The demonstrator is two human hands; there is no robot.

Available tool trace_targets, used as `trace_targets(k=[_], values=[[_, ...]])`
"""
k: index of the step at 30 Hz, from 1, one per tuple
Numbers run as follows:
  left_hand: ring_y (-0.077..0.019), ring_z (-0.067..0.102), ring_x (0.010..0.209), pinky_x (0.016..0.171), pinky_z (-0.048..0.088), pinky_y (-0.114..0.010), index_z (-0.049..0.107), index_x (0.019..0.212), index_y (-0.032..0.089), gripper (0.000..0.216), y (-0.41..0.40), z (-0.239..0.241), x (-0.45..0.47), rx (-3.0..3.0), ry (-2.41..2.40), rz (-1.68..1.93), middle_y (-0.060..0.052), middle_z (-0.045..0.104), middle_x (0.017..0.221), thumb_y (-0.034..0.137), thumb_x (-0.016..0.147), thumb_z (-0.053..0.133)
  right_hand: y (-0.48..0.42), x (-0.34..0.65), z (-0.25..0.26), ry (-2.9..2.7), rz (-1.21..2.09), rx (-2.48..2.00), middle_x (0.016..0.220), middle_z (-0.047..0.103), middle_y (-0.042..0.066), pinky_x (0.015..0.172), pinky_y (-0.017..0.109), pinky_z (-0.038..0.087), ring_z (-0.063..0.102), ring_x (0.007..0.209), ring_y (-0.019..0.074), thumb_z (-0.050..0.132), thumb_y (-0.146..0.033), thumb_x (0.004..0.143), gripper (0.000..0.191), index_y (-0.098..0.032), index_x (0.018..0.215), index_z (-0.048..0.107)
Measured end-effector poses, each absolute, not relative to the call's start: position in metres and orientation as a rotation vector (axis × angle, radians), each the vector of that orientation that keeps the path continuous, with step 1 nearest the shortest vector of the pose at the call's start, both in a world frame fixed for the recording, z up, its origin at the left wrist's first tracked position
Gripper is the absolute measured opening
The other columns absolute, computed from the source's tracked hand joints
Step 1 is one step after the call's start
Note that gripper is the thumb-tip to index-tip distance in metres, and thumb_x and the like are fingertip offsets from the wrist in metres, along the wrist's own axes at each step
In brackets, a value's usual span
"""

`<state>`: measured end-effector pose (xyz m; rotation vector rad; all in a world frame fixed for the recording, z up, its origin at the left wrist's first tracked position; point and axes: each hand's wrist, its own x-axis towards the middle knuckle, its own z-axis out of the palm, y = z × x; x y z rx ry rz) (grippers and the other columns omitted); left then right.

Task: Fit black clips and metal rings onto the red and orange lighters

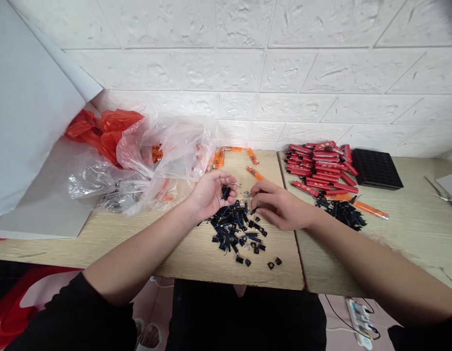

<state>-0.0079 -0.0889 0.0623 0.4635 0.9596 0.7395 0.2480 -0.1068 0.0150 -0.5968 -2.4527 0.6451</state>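
Note:
My left hand (pixel 211 193) lies palm up over a pile of small black parts with blue wires (pixel 236 229), its fingers curled round a few black parts (pixel 226 191). My right hand (pixel 279 204) rests beside it, thumb and forefinger pinched on one small black part (pixel 253 210) at the pile's top edge. Both hands sit on the wooden table (pixel 196 248). A few black caps (pixel 273 263) lie scattered toward the front edge.
A stack of red lighters (pixel 321 165) and a black tray (pixel 376 168) lie at the back right, with a second black pile (pixel 343 212) and an orange lighter (pixel 370 209). Clear plastic bags (pixel 156 156) with orange lighters and a red bag (pixel 97 129) sit left. A power strip (pixel 361 317) is on the floor.

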Motion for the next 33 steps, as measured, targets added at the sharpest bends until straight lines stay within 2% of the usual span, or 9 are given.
trace_targets(k=[3, 7, 12, 15, 20, 24, 28, 30, 33], values=[[-0.0126, 0.055, 0.061, 0.053, 0.050, -0.023, 0.067, 0.084, 0.010, 0.017, -0.093, 0.065, -0.005, 0.505, 0.982, 0.717, -0.008, 0.061, 0.080, 0.026, 0.089, 0.062, -0.108, 0.248, 0.020, -2.377, 0.648, -0.583, 0.116, 0.063, 0.012, 0.095, 0.047, 0.063, 0.065, 0.105, 0.0242, 0.062, -0.020, 0.101, 0.012, -0.021, 0.111, 0.070], [-0.0116, 0.053, 0.061, 0.050, 0.044, -0.022, 0.070, 0.086, 0.010, 0.016, -0.100, 0.068, -0.002, 0.626, 0.942, 0.607, -0.008, 0.061, 0.081, 0.024, 0.089, 0.065, -0.114, 0.239, 0.023, -2.209, 0.561, -0.603, 0.108, 0.069, 0.011, 0.092, 0.048, 0.064, 0.068, 0.102, 0.0249, 0.061, -0.020, 0.104, 0.013, -0.022, 0.115, 0.067], [-0.0138, 0.054, 0.061, 0.050, 0.044, -0.024, 0.073, 0.091, 0.011, 0.030, -0.103, 0.065, -0.002, 0.682, 0.836, 0.447, -0.009, 0.064, 0.082, 0.039, 0.095, 0.063, -0.120, 0.221, 0.018, -2.080, 0.454, -0.611, 0.111, 0.076, 0.012, 0.087, 0.043, 0.066, 0.073, 0.103, 0.0236, 0.062, -0.016, 0.106, 0.024, -0.023, 0.127, 0.068], [-0.0134, 0.053, 0.059, 0.049, 0.042, -0.024, 0.072, 0.089, 0.012, 0.034, -0.103, 0.062, -0.002, 0.695, 0.805, 0.437, -0.008, 0.064, 0.080, 0.045, 0.094, 0.065, -0.120, 0.215, 0.015, -2.068, 0.452, -0.624, 0.109, 0.078, 0.010, 0.077, 0.039, 0.065, 0.074, 0.099, 0.0223, 0.064, -0.019, 0.106, 0.020, -0.024, 0.125, 0.070], [-0.0095, 0.050, 0.059, 0.046, 0.034, -0.019, 0.071, 0.090, 0.012, 0.016, -0.105, 0.063, 0.000, 0.715, 0.817, 0.459, -0.005, 0.061, 0.080, 0.028, 0.089, 0.073, -0.121, 0.217, 0.013, -1.966, 0.424, -0.751, 0.099, 0.076, 0.006, 0.064, 0.035, 0.057, 0.063, 0.073, 0.0167, 0.072, -0.028, 0.104, 0.017, -0.024, 0.119, 0.067], [-0.0088, 0.052, 0.060, 0.050, 0.036, -0.019, 0.071, 0.095, 0.010, 0.008, -0.105, 0.064, 0.000, 0.713, 0.863, 0.543, -0.006, 0.064, 0.080, 0.012, 0.087, 0.074, -0.123, 0.225, 0.012, -1.970, 0.495, -0.813, 0.104, 0.072, 0.008, 0.070, 0.037, 0.056, 0.062, 0.079, 0.0189, 0.069, -0.026, 0.102, 0.023, -0.023, 0.124, 0.063], [-0.0089, 0.053, 0.062, 0.053, 0.042, -0.020, 0.075, 0.108, 0.005, 0.020, -0.099, 0.061, -0.002, 0.652, 0.863, 0.659, -0.007, 0.064, 0.082, 0.004, 0.090, 0.066, -0.122, 0.231, 0.012, -2.159, 0.485, -0.731, 0.114, 0.069, 0.011, 0.089, 0.049, 0.060, 0.066, 0.103, 0.0281, 0.070, -0.023, 0.094, 0.034, -0.025, 0.127, 0.063], [-0.0091, 0.052, 0.061, 0.053, 0.042, -0.020, 0.075, 0.106, 0.006, 0.020, -0.096, 0.060, -0.003, 0.607, 0.854, 0.699, -0.007, 0.062, 0.081, 0.004, 0.091, 0.063, -0.121, 0.231, 0.012, -2.240, 0.488, -0.690, 0.118, 0.068, 0.012, 0.097, 0.055, 0.059, 0.065, 0.111, 0.0308, 0.071, -0.023, 0.092, 0.038, -0.026, 0.129, 0.063], [-0.0097, 0.051, 0.060, 0.050, 0.041, -0.020, 0.071, 0.093, 0.009, 0.008, -0.094, 0.060, -0.003, 0.538, 0.860, 0.736, -0.006, 0.059, 0.079, 0.010, 0.091, 0.064, -0.120, 0.231, 0.009, -2.316, 0.483, -0.697, 0.120, 0.065, 0.012, 0.098, 0.056, 0.060, 0.064, 0.111, 0.0311, 0.075, -0.027, 0.090, 0.040, -0.025, 0.129, 0.065]])
